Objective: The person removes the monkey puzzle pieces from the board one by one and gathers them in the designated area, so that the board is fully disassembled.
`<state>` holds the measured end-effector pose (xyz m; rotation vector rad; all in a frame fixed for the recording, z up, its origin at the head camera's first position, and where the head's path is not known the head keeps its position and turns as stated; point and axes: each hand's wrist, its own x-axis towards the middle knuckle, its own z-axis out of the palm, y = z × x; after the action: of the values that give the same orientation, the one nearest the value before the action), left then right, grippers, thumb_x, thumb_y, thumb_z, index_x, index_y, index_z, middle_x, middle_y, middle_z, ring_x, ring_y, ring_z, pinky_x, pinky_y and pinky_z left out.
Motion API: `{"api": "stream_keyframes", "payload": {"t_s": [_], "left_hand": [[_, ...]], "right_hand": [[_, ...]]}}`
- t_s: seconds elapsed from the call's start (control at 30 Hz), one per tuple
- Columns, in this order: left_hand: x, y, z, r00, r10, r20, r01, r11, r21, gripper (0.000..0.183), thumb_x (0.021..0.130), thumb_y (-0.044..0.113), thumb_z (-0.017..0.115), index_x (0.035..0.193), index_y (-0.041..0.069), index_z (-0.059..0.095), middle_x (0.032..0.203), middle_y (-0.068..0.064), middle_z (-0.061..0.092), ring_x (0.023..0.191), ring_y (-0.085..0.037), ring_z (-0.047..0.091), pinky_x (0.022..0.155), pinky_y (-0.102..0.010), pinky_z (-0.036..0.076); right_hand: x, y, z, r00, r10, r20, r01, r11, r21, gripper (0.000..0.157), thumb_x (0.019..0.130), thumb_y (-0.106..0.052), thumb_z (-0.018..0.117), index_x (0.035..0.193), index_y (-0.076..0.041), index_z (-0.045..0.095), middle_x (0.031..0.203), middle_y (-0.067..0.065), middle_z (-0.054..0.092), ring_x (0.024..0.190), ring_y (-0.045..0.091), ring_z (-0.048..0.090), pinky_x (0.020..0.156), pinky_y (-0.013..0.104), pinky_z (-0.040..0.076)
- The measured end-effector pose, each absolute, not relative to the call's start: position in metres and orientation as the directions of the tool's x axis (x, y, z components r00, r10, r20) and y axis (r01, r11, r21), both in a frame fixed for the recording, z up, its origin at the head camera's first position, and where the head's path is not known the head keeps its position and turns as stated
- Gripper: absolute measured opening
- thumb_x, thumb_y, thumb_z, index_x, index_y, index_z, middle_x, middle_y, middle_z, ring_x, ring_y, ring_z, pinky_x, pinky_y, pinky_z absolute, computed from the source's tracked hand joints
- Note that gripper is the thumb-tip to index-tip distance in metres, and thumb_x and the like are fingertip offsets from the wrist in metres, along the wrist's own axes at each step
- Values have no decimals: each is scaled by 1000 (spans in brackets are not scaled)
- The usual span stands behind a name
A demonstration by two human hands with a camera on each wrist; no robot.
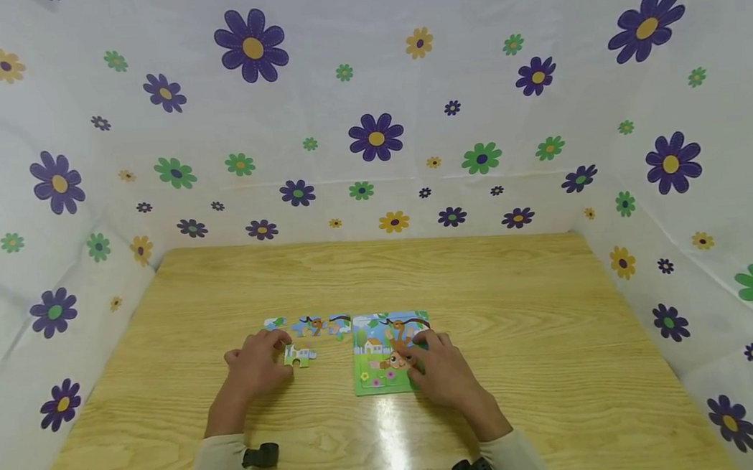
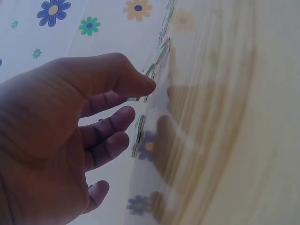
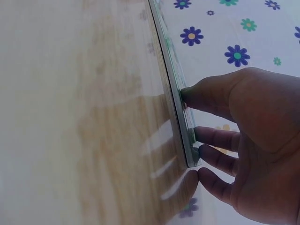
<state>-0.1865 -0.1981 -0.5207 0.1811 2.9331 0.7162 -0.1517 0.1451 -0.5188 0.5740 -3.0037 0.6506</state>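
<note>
A jigsaw puzzle board (image 1: 366, 390) with a green border lies flat on the table, picturing a house and a brown cartoon animal under a branch. My right hand (image 1: 446, 371) is over its right side, thumb and fingertips touching the picture with fingers slightly bent. The right wrist view shows these fingertips against the board's face. Left of the board, my left hand (image 1: 255, 364) pinches a loose puzzle piece (image 1: 301, 353) with a house on it between thumb and index finger. In the left wrist view the thumb partly hides that piece; the other fingers are loosely bent.
Several loose puzzle pieces (image 1: 311, 326) lie in a row beyond my left hand, the rightmost close to the board's left edge. The wooden table (image 1: 515, 284) is shiny and reflects light. A flower-patterned white cloth (image 1: 317, 109) surrounds its back and sides.
</note>
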Motion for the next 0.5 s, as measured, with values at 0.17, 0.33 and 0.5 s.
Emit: {"api": "stream_keyframes", "payload": {"t_s": [0.17, 0.33, 0.5], "left_hand": [[-184, -211, -521, -988, 104, -117, 37, 880, 474, 41, 77, 18, 69, 117, 15, 61, 113, -5, 59, 110, -34, 48, 89, -69, 18], [-181, -223, -520, -989, 68, -132, -1, 885, 465, 43, 76, 19, 69, 118, 13, 60, 115, -9, 59, 111, -36, 47, 88, -70, 19], [-180, -229, -521, -988, 36, -148, -36, 891, 452, 45, 77, 19, 67, 120, 13, 59, 117, -12, 58, 112, -38, 45, 83, -65, 21]], "right_hand": [[-152, 145, -517, -932, -352, 89, -357, 840, -408, 30, 93, -19, 62, 122, -19, 68, 129, 13, 52, 118, 39, 48, 84, 53, 45], [-152, 144, -516, -931, -352, 95, -360, 842, -401, 29, 93, -18, 61, 122, -18, 68, 128, 14, 52, 118, 40, 48, 83, 54, 45], [-151, 144, -516, -929, -354, 105, -366, 844, -391, 30, 93, -18, 62, 121, -18, 68, 127, 13, 53, 118, 40, 48, 83, 53, 46]]}}
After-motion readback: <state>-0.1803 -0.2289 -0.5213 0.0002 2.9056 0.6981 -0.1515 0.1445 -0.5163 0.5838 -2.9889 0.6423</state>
